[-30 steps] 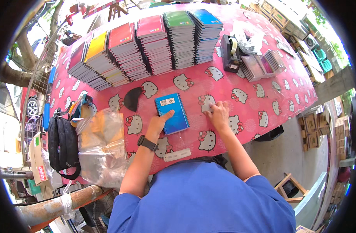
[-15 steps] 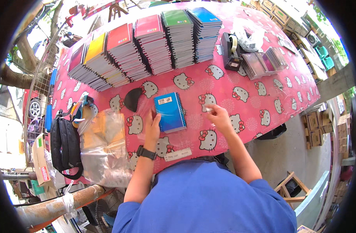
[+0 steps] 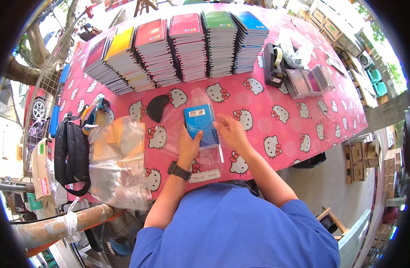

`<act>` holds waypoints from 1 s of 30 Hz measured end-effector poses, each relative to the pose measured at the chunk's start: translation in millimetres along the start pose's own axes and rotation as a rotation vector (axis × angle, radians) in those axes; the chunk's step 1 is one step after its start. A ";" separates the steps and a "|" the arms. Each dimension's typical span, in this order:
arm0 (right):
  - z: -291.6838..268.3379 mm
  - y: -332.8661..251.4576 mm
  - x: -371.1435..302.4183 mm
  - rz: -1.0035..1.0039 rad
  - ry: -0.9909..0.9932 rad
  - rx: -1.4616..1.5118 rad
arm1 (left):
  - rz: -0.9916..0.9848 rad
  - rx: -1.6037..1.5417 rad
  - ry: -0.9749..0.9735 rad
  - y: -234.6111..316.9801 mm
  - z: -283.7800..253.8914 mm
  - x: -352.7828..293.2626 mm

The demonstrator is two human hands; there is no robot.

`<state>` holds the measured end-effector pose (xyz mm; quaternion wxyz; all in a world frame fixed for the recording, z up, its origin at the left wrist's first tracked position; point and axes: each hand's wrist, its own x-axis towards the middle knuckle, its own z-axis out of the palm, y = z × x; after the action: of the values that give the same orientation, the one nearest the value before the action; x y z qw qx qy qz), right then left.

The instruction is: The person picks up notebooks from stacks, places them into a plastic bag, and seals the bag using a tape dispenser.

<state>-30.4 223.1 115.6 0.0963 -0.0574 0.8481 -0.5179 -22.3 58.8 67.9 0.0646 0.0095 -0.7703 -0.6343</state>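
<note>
A blue spiral notebook (image 3: pixel 200 123) lies in a clear plastic sleeve (image 3: pixel 176 129) on the pink cartoon-cat tablecloth (image 3: pixel 276 114). My left hand (image 3: pixel 188 144), with a black watch on the wrist, grips the notebook's near left edge. My right hand (image 3: pixel 228 129) touches the notebook's right edge and the sleeve beside it. A small white paper strip (image 3: pixel 205 175) lies near the table's front edge, below the hands.
Stacks of spiral notebooks (image 3: pixel 182 44) in several colours line the far side. A black tape dispenser (image 3: pixel 274 67) and small packets (image 3: pixel 310 80) sit at the right. A pile of clear bags (image 3: pixel 118 165) and a black bag (image 3: pixel 71 152) are left. A dark pouch (image 3: pixel 158 107) lies nearby.
The notebook now sits inside the clear sleeve, nearer the middle. Both hands have closed in on its two edges; the right hand moved left from the tablecloth to the notebook.
</note>
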 end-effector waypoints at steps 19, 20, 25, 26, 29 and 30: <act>24.7 5.6 12.5 -0.328 0.027 -0.881 | -0.018 0.144 0.240 -16.9 19.7 -7.3; 26.1 5.8 13.3 -0.351 0.050 -0.881 | 0.030 0.164 0.278 -14.2 22.8 -6.6; 31.1 3.8 14.5 -0.364 0.077 -0.880 | -0.026 0.184 0.301 -6.1 29.0 -7.5; 30.7 3.3 14.7 -0.360 0.075 -0.897 | -0.025 0.181 0.299 -3.3 28.3 -7.0; 30.8 1.2 15.1 -0.347 0.057 -0.916 | -0.114 0.039 0.091 4.3 7.4 -5.1; 28.7 1.0 15.9 -0.329 0.042 -0.921 | 0.072 0.318 0.181 6.3 -3.9 -4.6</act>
<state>-39.6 195.5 100.2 -0.0394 -0.2170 0.9704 -0.0982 -16.8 56.6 74.4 0.1538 0.0491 -0.8517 -0.4985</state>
